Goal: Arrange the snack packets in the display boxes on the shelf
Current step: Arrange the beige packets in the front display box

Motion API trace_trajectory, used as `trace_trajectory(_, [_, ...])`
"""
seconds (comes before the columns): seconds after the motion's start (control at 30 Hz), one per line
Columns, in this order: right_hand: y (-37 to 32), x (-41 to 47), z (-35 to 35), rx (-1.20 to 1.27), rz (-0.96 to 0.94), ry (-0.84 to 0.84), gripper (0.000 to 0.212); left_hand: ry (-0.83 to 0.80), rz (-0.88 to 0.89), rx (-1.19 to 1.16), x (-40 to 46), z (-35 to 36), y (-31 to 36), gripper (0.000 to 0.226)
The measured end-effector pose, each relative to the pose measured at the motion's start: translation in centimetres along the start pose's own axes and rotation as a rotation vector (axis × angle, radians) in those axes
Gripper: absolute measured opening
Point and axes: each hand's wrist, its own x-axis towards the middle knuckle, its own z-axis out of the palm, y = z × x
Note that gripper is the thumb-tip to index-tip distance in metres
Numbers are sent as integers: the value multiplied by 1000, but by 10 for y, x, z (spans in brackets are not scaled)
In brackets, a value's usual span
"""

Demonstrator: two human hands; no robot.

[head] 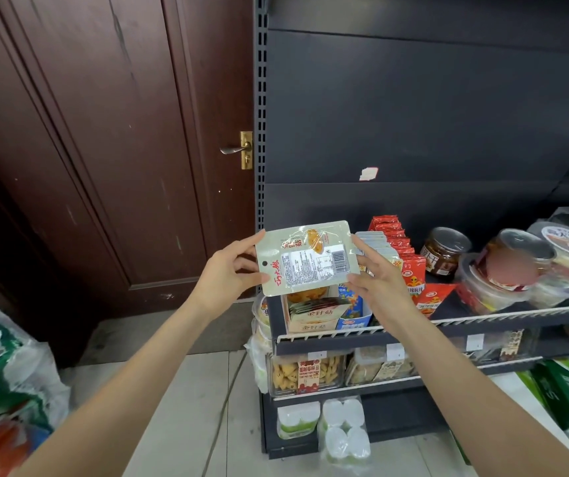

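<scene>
Both hands hold one pale snack packet [305,258] in the air above the cream display box [314,313] on the shelf [482,320]: left hand [229,275] pinches its left edge, right hand [377,275] its right edge.

The single head-worn camera looks forward and down from standing height, wide-angled so straight edges bow near the borders. It faces a dark shop shelf unit [413,132] filling the frame from 12 to 4 o'clock, close enough that both forearms reach it. A brown door [104,149] takes 9 to 11 o'clock, tiled floor [179,407] lies at 6 o'clock. No second view exists to overlap with.
</scene>
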Motion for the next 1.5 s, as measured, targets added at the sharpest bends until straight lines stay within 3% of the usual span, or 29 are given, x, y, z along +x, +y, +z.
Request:
trace_trajectory(0.17, [-2, 4, 1, 120, 76, 50, 44, 3, 112, 174, -3, -2, 1, 52])
trace_trajectory(0.33, [0, 10, 4, 47, 113, 74, 30, 145, 242, 472, 1, -1, -1, 22])
trace_trajectory(0.4, [5, 14, 6, -48, 113, 90, 24, 173, 244, 517, 5, 1, -1, 17])
trace_trajectory(0.47, [13, 18, 3, -311, 77, 113, 23, 156, 255, 540, 8, 5, 0, 14])
trace_trajectory(0.57, [22, 20, -2, -612, 57, 62, 25, 101, 193, 569, 13, 15, -2, 16])
trace_trajectory(0.7, [27, 14, -6, -590, 156, -55, 31, 104, 100, 594, 19, 27, -10, 18])
trace_trajectory(0.87, [34, 15, -13, -582, 119, -145, 31, 41, 92, 640, 31, 40, -13, 20])
trace_trajectory(1.07, [44, 20, -19, -603, 83, -146, 23, 63, 132, 721, 59, 45, -5, 17])
trace_trajectory(1.33, [47, 30, -21, -624, 75, -147, 33, -96, 161, 794, 72, 64, -20, 25])
trace_trajectory(1.5, [47, 30, -21, -622, 97, -129, 43, -191, 147, 917, 74, 82, -44, 47])
